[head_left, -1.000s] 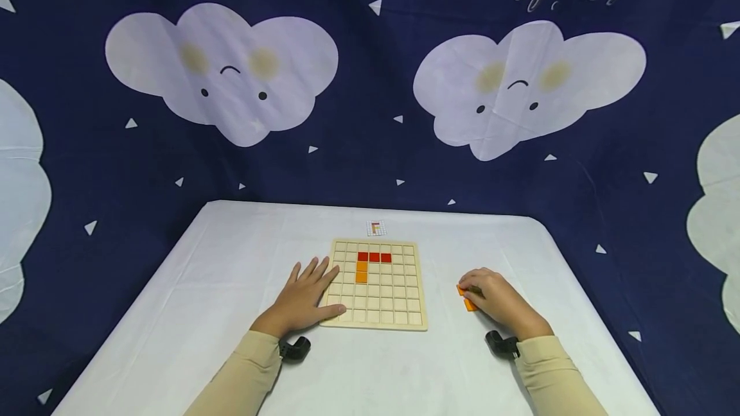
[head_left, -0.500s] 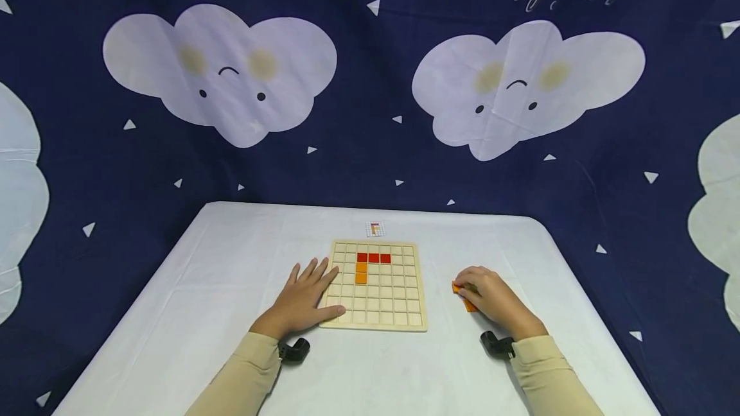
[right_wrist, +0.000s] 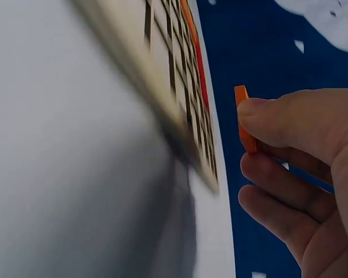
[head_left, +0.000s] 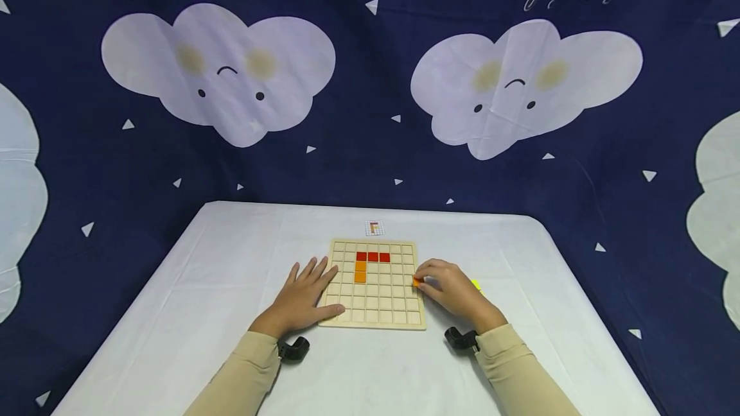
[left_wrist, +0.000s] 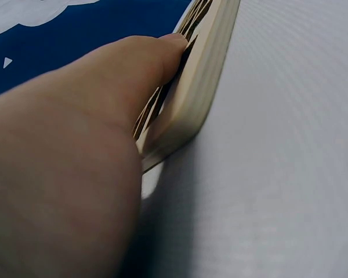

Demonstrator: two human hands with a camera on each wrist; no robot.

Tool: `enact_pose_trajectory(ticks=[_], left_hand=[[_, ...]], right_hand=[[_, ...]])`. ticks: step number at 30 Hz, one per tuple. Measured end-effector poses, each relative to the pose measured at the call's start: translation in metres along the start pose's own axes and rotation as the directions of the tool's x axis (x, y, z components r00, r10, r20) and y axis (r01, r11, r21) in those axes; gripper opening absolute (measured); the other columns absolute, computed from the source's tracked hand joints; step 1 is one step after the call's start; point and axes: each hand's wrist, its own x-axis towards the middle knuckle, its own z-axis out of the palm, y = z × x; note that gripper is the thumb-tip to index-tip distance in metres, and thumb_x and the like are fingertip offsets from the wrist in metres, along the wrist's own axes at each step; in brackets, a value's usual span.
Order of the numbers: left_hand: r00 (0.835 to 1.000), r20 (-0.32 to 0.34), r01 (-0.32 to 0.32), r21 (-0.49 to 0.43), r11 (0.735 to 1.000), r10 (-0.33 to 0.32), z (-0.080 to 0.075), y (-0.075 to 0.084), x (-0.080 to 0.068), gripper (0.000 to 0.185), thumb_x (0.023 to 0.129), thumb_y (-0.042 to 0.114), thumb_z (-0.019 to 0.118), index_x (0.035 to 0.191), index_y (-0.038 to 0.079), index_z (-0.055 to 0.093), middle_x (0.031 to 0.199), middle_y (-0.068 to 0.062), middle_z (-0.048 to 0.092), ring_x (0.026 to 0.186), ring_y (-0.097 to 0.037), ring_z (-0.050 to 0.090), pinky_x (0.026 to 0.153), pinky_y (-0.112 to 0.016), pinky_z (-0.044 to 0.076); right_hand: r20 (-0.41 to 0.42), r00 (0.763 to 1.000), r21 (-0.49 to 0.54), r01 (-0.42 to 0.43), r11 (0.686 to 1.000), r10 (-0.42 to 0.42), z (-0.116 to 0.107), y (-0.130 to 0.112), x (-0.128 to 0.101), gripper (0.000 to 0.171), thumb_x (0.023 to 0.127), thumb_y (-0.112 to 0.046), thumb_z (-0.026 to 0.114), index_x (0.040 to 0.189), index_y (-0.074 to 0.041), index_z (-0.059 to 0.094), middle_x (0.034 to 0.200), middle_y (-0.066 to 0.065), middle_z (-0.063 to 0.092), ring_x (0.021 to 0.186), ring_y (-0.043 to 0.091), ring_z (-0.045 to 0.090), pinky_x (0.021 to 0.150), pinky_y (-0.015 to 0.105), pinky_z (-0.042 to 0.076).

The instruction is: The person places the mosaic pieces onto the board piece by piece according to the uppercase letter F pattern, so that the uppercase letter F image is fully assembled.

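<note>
From the head view, a desk point(head_left: 202, 313) under a white cloth stands before a dark blue curtain point(head_left: 370, 146) printed with pale clouds and small white triangles. A wooden grid board point(head_left: 376, 303) lies on the desk between the two hands. The left hand point(head_left: 300, 300) rests flat with straight, spread fingers on the board's left edge. The right hand point(head_left: 451, 291) pinches an orange tile point(head_left: 416, 282) in its fingertips at the board's right edge. On the board, ahead of the fingers, a row of three red tiles point(head_left: 372, 256) sits above two orange tiles point(head_left: 360, 271). A small pattern card point(head_left: 375, 228) lies beyond the board's far edge. A bit of yellow point(head_left: 476, 285) shows just behind the right hand.

From the left wrist view, the thumb point(left_wrist: 145, 63) lies along the top of the board's near corner point(left_wrist: 191, 110), with white cloth to the right of it.

From the right wrist view, thumb and fingers point(right_wrist: 290, 121) grip the orange tile point(right_wrist: 243, 119) on edge, lifted clear of the cloth, just beside the board's rim point(right_wrist: 162, 92). Blue curtain fills the background.
</note>
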Motion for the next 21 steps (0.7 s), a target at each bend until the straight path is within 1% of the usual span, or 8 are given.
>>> enact_pose_trajectory(ticks=[7, 9, 14, 17, 21], left_hand=[[1.000, -0.015, 0.007, 0.003, 1.000, -0.007, 0.002, 0.000, -0.001, 0.096, 0.095, 0.076, 0.055, 0.165, 0.013, 0.038, 0.171, -0.015, 0.024, 0.157, -0.039, 0.015, 0.122, -0.065, 0.004], [1.000, -0.007, 0.010, 0.003, 1.000, -0.010, 0.002, 0.000, -0.001, 0.096, 0.095, 0.076, 0.054, 0.166, 0.014, 0.037, 0.172, -0.015, 0.023, 0.158, -0.038, 0.014, 0.122, -0.065, 0.003], [1.000, 0.012, 0.012, 0.007, 1.000, -0.012, 0.000, 0.001, 0.000, 0.097, 0.095, 0.078, 0.052, 0.166, 0.014, 0.036, 0.172, -0.015, 0.021, 0.158, -0.038, 0.012, 0.122, -0.064, 0.001], [1.000, 0.018, 0.012, 0.019, 1.000, -0.013, -0.001, 0.001, 0.000, 0.097, 0.095, 0.078, 0.051, 0.166, 0.015, 0.035, 0.172, -0.014, 0.021, 0.158, -0.038, 0.012, 0.122, -0.064, 0.002], [1.000, 0.014, 0.010, 0.020, 1.000, -0.010, -0.001, 0.001, 0.000, 0.096, 0.095, 0.077, 0.053, 0.166, 0.014, 0.037, 0.172, -0.015, 0.022, 0.158, -0.039, 0.014, 0.122, -0.066, 0.004]], right_hand=[[0.045, 0.995, 0.007, 0.091, 0.996, -0.091, 0.025, -0.028, 0.026, 0.014, 0.095, -0.008, 0.081, 0.109, -0.005, 0.080, 0.112, 0.000, 0.072, 0.106, 0.019, 0.068, 0.093, 0.038, 0.057], [0.053, 0.993, 0.003, 0.109, 0.994, -0.109, 0.032, -0.035, 0.033, 0.013, 0.096, -0.008, 0.080, 0.108, -0.005, 0.080, 0.111, 0.000, 0.072, 0.105, 0.018, 0.069, 0.093, 0.036, 0.057], [0.078, 0.991, -0.028, 0.110, 0.994, -0.108, 0.049, -0.050, 0.046, 0.010, 0.096, -0.010, 0.080, 0.106, -0.007, 0.080, 0.109, 0.000, 0.072, 0.104, 0.017, 0.068, 0.094, 0.035, 0.056], [0.096, 0.990, -0.042, 0.107, 0.993, -0.103, 0.058, -0.058, 0.054, 0.009, 0.097, -0.011, 0.079, 0.105, -0.007, 0.080, 0.108, 0.000, 0.072, 0.104, 0.017, 0.068, 0.095, 0.033, 0.056], [0.107, 0.987, -0.059, 0.127, 0.990, -0.120, 0.067, -0.065, 0.062, 0.009, 0.098, -0.012, 0.079, 0.105, -0.007, 0.080, 0.109, 0.001, 0.072, 0.105, 0.018, 0.068, 0.097, 0.031, 0.054]])
